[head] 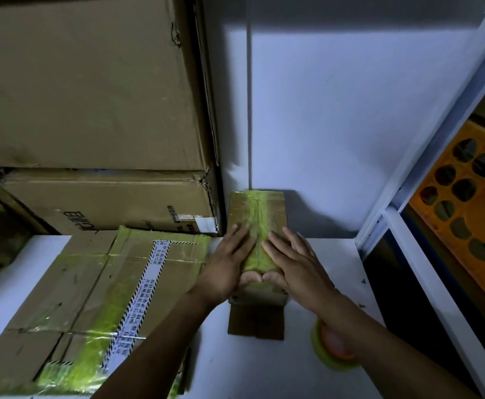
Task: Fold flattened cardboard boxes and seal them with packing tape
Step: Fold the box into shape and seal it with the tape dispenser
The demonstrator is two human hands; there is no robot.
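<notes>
I observe the fingers (242, 234) of the left hand (226, 266) lying straight and flat, palm down, holding nothing. They press on the top of a small cardboard box (237, 208). The fingers (278, 243) of the right hand (298, 266) lie the same way, straight and spread, pressed on the same top face and gripping nothing. The two thumbs meet at the box's near edge.

Between the two sets of fingers runs a yellow-green tape strip (260, 217), laid lengthwise along the box top and reaching beyond the fingertips to the far edge. The box stands on the white counter (264, 375), its far end close to the wall.

Nearer than the fingers, a flat cardboard piece (255, 321) lies on the counter, touching the box's near end. Under the right forearm sits a tape roll (333, 361), greenish with an orange core, partly hidden by the arm.

Left of the fingers, just beside the left hand, lies a large taped carton (91, 283) with green tape and a printed white strip. Beyond it, stacked cartons (91, 96) rise against the wall. Right of the fingers, well apart, stands a white shelf frame (425, 180) with an orange crate (483, 208) inside it.
</notes>
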